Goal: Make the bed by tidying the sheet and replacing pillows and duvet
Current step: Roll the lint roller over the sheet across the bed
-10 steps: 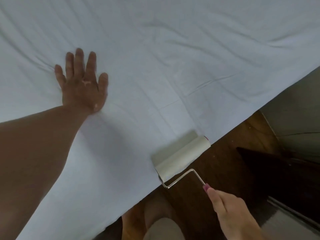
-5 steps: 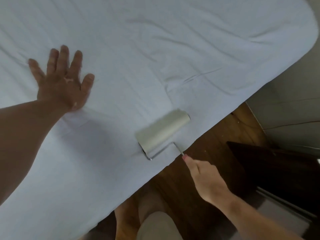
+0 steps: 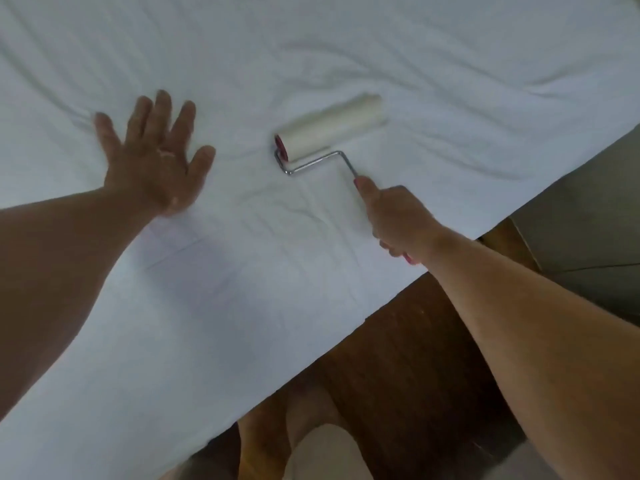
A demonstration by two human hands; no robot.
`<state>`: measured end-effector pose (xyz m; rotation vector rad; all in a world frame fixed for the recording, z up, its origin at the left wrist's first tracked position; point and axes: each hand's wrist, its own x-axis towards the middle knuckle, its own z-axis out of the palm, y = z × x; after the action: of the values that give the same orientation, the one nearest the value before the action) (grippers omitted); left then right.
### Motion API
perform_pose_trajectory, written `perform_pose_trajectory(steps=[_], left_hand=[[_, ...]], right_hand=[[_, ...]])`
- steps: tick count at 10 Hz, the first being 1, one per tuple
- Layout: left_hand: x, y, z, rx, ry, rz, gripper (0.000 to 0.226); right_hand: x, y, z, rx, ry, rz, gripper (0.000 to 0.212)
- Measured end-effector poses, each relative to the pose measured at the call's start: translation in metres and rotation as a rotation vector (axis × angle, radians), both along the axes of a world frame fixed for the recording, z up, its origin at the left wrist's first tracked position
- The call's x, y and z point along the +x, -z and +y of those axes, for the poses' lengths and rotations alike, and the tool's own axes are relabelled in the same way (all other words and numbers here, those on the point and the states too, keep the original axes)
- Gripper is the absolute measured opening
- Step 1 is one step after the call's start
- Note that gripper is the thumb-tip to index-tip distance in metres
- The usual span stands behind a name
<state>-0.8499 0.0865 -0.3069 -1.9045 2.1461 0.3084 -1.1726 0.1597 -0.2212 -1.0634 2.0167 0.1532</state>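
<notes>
While right hand (image 3: 394, 216) grips cylindrical roller (image 3: 332, 128) | left hand (image 3: 156, 161) flat | sheet (image 3: 450, 64) wrinkled

Sheet (image 3: 311, 46): white, spread over the bed, softly wrinkled beyond the left grip (image 3: 156, 157) and right grip (image 3: 398, 216).
Lint roller (image 3: 332, 124): cream drum, red end cap, wire arm; resting on the sheet just beyond the right grip.

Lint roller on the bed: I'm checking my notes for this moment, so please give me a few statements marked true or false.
1. The right hand grips the lint roller by its handle. True.
2. The roller's drum hangs off the bed edge. False: it lies on the white sheet.
3. The left hand is curled into a fist. False: it is spread open on the sheet.
4. The sheet shows wrinkles. True.
</notes>
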Motion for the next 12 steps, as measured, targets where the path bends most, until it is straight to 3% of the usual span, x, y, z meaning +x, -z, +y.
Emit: perform_pose_trajectory(steps=[1, 3, 4, 5, 6, 7, 8, 9, 10, 11, 12], left_hand=[[0.015, -0.006, -0.001, 0.000, 0.066, -0.005, 0.077], [0.059, -0.010, 0.025, -0.061, -0.105, 0.018, 0.077], [0.066, -0.008, 0.030, -0.066, -0.148, 0.012, 0.077], [0.067, -0.008, 0.030, -0.058, -0.149, 0.019, 0.076], [0.073, -0.007, 0.029, -0.080, -0.134, 0.042, 0.075], [0.087, -0.005, 0.029, -0.121, -0.126, 0.065, 0.074], [0.104, -0.005, 0.027, -0.122, -0.193, 0.059, 0.074], [0.121, -0.005, 0.027, -0.108, -0.236, 0.027, 0.076], [0.144, -0.005, 0.022, -0.084, -0.277, 0.003, 0.078], [0.164, -0.005, 0.011, -0.076, -0.314, 0.011, 0.079], [0.176, -0.004, 0.001, -0.070, -0.320, 0.018, 0.080]], right_hand=[[0.008, -0.002, -0.009, -0.027, 0.020, -0.058, 0.058], [-0.012, -0.046, 0.158, 0.128, -0.033, 0.022, 0.055], [0.006, -0.065, 0.186, 0.204, -0.094, 0.040, 0.066], [0.047, -0.049, 0.184, 0.219, -0.249, -0.045, 0.055], [0.096, -0.027, 0.136, 0.129, -0.484, 0.005, 0.064], [0.142, 0.000, 0.063, -0.052, -0.260, -0.132, 0.044], [0.168, 0.000, 0.034, -0.041, -0.238, -0.147, 0.045], [0.147, -0.007, 0.085, 0.052, -0.310, -0.046, 0.054], [0.131, -0.018, 0.129, 0.124, -0.247, 0.000, 0.055], [0.141, -0.013, 0.116, 0.110, -0.180, 0.004, 0.049], [0.182, -0.011, 0.042, 0.072, -0.139, -0.029, 0.059]])
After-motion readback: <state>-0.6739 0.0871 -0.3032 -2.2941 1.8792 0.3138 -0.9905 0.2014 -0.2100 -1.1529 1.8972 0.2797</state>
